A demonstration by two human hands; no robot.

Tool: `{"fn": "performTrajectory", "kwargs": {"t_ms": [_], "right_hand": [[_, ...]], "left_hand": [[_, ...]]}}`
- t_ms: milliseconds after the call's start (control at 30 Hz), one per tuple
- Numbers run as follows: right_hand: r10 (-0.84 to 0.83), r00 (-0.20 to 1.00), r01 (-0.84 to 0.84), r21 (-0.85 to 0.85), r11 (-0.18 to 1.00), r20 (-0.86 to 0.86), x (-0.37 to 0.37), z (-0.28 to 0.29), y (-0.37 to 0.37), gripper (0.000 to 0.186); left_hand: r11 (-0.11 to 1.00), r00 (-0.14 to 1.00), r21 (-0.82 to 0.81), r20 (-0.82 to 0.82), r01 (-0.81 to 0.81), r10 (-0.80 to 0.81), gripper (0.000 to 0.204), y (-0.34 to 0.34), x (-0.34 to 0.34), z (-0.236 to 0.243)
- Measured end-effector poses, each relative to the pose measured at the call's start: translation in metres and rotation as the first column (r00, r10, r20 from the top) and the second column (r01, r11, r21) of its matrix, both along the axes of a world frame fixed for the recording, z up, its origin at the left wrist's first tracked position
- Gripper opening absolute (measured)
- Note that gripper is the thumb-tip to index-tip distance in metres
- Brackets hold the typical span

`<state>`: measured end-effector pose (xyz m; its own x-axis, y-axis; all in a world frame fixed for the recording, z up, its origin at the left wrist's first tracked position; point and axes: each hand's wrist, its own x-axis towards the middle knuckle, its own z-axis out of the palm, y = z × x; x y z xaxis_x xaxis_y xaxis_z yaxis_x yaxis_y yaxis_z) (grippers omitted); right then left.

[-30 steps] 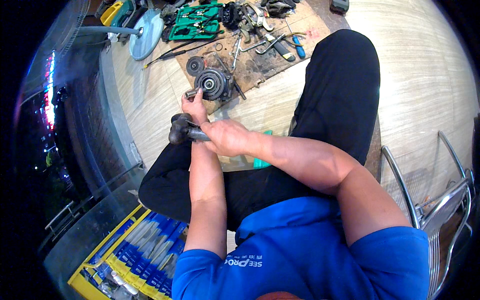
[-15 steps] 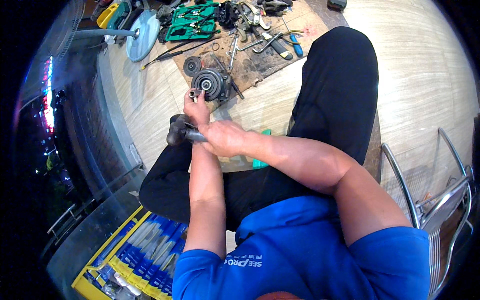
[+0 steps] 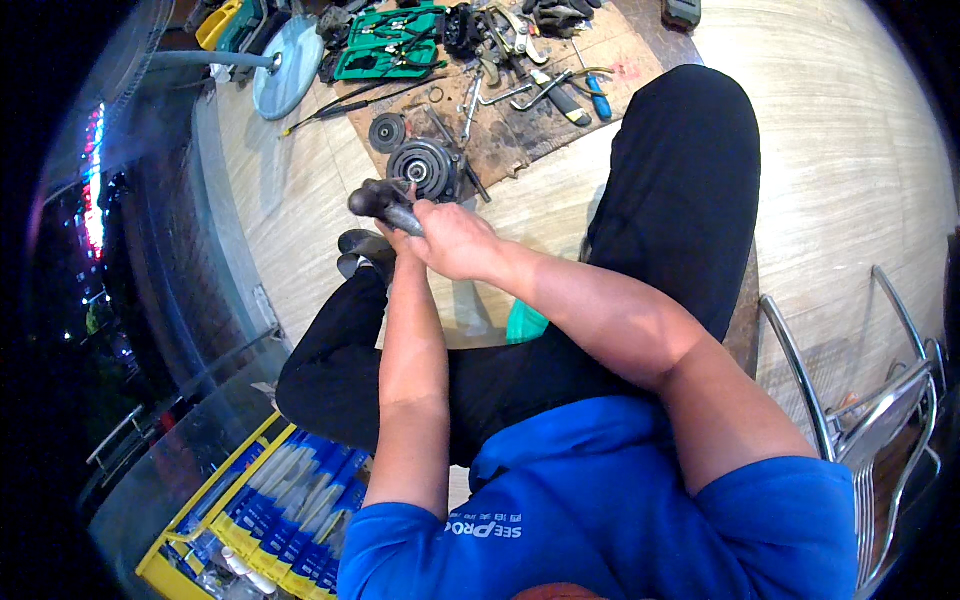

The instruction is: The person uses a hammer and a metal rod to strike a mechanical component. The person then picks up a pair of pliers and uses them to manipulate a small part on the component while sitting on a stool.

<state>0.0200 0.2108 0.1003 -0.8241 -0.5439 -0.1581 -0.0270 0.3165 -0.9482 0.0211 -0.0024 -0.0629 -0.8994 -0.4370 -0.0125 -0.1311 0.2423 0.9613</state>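
Note:
My right hand (image 3: 455, 242) is wrapped round the grey handle of a hammer (image 3: 375, 199), whose dark head is left of the hand. Beneath the hammer, my left hand (image 3: 402, 243) reaches out beside a round metal unit with a ringed pulley face (image 3: 430, 165). Hammer and right hand cover most of the left hand's fingers. A fingertip shows at the pulley's near edge; the short metal cylinder pinched there half a second ago is hidden now. A loose round disc (image 3: 387, 132) lies just beyond the unit.
A stained cardboard sheet (image 3: 530, 140) carries wrenches, a blue-handled screwdriver (image 3: 598, 97) and a green tool case (image 3: 390, 45). At the far left stands a pale blue round base (image 3: 290, 70). A metal chair (image 3: 800, 370) is to my right; a yellow-framed rack (image 3: 220, 490) is at lower left.
My right hand and the hammer have moved up and forward, from above my left wrist to over my left fingers near the pulley. My left hand stays close to the unit.

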Motion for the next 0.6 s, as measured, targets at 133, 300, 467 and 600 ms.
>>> {"fn": "performTrajectory", "kwargs": {"t_ms": [133, 300, 467, 600], "right_hand": [[-0.006, 0.998, 0.003, 0.047, 0.999, 0.056, -0.002, 0.001, 0.004, 0.042], [-0.030, 0.999, 0.031, -0.034, 0.999, 0.042, -0.001, 0.008, 0.004, 0.045], [-0.032, 0.998, 0.035, -0.041, 0.999, 0.063, 0.003, 0.006, 0.001, 0.037], [-0.099, 0.995, 0.099, -0.059, 0.993, 0.000, 0.006, 0.000, 0.003, 0.036]], "left_hand": [[0.989, 0.983, -0.111, 0.148, -0.096, 0.112, 0.012, 0.013, 0.003, 0.011], [0.995, 0.968, 0.055, 0.243, -0.085, 0.069, 0.014, 0.013, -0.005, 0.009], [0.996, 1.000, 0.090, 0.001, -0.024, 0.024, 0.030, -0.004, 0.006, -0.006], [0.998, 0.999, -0.049, 0.045, 0.029, -0.027, 0.019, 0.008, 0.003, -0.018]]}}
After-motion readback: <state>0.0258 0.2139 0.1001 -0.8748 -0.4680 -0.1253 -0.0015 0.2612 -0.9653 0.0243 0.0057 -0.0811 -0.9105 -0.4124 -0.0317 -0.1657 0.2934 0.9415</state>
